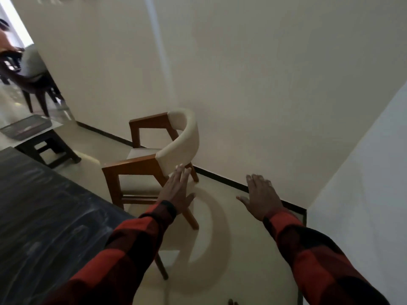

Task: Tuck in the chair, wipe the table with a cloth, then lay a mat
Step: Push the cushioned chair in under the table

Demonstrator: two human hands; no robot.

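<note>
Grip: none. Left hand (177,190) flat, fingers spread, empty, reaching out with fingertips at the lower edge of the chair's cream backrest; contact cannot be told. Right hand (261,195) flat, splayed, empty, over bare floor, well apart from the left. Chair (154,159): wooden frame, curved cream back, just beyond the left hand. Table (44,205): dark top, left of the left hand, chair's front legs near its edge. Sleeves: red-and-black check.
</note>
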